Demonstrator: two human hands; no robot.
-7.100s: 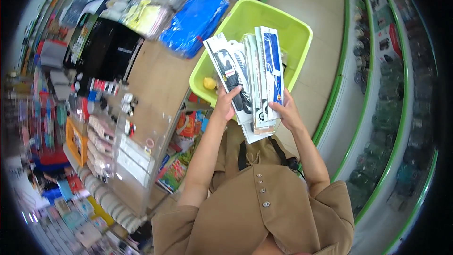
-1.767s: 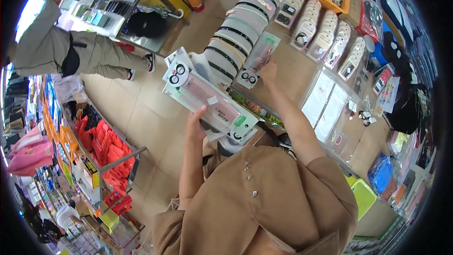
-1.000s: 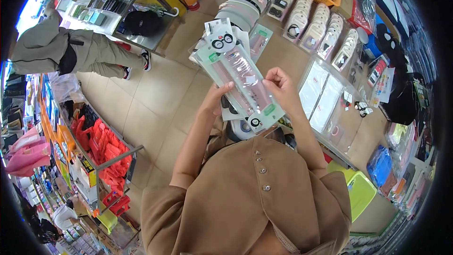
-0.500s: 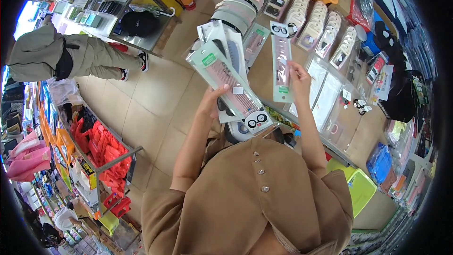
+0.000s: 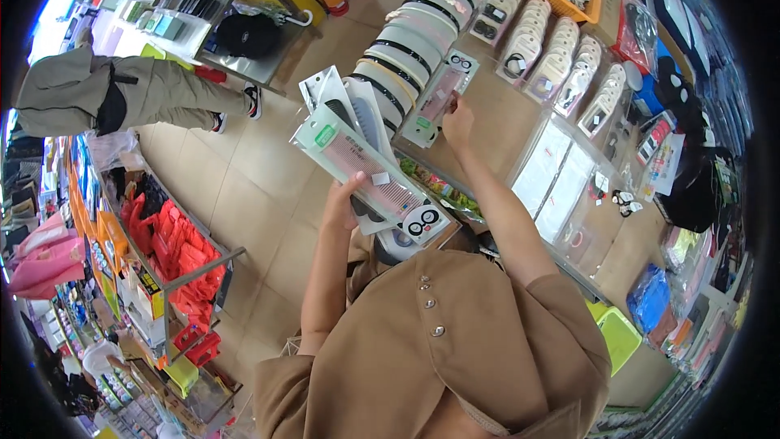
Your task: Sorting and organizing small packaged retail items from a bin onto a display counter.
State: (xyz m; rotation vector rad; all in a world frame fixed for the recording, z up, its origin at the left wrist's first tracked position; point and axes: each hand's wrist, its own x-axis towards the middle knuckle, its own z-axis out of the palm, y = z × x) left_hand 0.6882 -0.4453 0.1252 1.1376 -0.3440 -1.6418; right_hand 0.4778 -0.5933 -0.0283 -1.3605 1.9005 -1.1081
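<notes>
My left hand [image 5: 344, 202] grips a fanned stack of packaged combs. On top is a pink comb [image 5: 366, 171] in a clear pack with a green label and a panda face at its lower end. Grey and black combs in packs show behind it. My right hand [image 5: 458, 123] is at the table beside the headbands, its fingers closed at the edge of another packaged comb [image 5: 439, 102], pink with a panda top. That pack lies on the table edge, over what seems to be a similar pack.
A long row of headbands [image 5: 414, 32] runs along the table's left edge. Right of it stand rows of carded hair accessories [image 5: 524, 41], an orange basket [image 5: 597, 4] and a clear plastic tray [image 5: 561, 171]. A person [image 5: 106, 93] stands at the left; red bags [image 5: 179, 260] fill a rack.
My right hand has moved left and lowered its packaged comb from mid-air to the table by the headbands. The stack in my left hand has shifted slightly left and down in view.
</notes>
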